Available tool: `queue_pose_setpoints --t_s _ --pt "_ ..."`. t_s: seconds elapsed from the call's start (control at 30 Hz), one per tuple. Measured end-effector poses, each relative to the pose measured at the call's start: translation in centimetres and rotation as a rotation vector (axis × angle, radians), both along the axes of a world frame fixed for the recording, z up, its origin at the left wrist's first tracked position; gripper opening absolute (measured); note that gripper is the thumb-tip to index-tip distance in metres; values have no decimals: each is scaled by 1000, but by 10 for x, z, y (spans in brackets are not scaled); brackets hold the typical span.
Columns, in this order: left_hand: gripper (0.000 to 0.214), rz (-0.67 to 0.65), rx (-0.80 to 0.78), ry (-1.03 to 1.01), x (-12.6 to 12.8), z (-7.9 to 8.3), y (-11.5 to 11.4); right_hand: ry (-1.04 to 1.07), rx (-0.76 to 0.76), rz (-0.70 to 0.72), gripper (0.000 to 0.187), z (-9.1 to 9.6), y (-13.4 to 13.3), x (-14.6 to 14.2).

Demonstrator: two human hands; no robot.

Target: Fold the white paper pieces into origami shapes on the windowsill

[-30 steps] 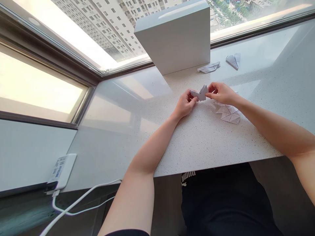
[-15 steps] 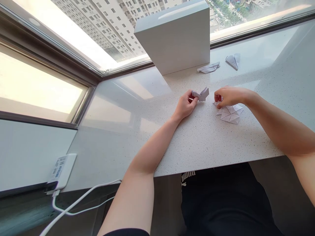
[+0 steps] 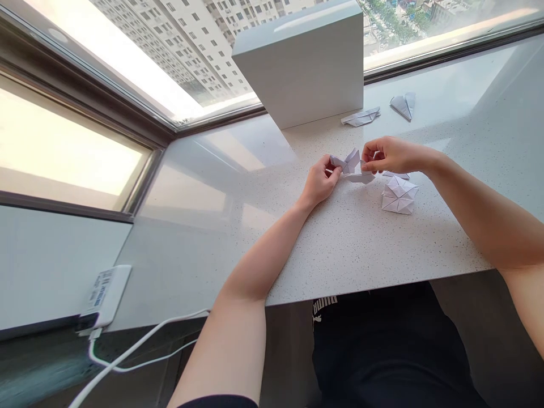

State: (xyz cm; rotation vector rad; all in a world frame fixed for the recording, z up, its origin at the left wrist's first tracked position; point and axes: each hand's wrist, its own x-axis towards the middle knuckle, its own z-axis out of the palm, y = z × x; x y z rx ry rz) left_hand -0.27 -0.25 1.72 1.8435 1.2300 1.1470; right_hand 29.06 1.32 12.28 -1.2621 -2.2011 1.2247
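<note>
My left hand pinches a small folded white paper piece just above the speckled countertop. My right hand is closed on a second folded paper piece, held right beside the first so the two touch or nearly touch. A folded paper assembly of several triangular units lies on the counter just below my right wrist.
A white box stands at the back against the window. Two more folded paper pieces, one and another, lie to its right. A power bank with a white cable sits at the lower left. The counter's front edge runs above my lap.
My right hand let go of the left-hand piece, dipped to the paper pile, and came back up holding a second folded piece beside the first. The assembly now sits more uncovered.
</note>
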Motion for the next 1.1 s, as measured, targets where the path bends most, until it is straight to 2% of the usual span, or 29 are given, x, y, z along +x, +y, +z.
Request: queue_pose_setpoints --t_s 0.07,0.17,0.33,0.5,0.67,0.87,1.0,1.1 --pt "15 -9 -2 4 -1 -1 1 113 -2 -64 32 -2 -4 -6" --pt "17 -40 1 -3 -1 -1 0 214 10 -158 31 -14 -7 -17" --pt "17 -57 -7 14 -1 2 -1 292 34 -271 40 -36 -6 -28" --pt "14 -86 -8 27 -1 5 -3 290 55 -293 44 -47 -4 -29" --pt "19 -116 -22 20 0 7 -5 326 32 -328 57 -55 1 -27" --pt "17 -109 8 23 0 6 -4 290 -20 -276 50 -53 0 -25" --pt "13 -126 17 13 0 6 -4 133 60 -173 24 -48 -2 -24" --pt "10 -131 15 4 0 5 -4 47 129 -147 34 -46 -3 -23"
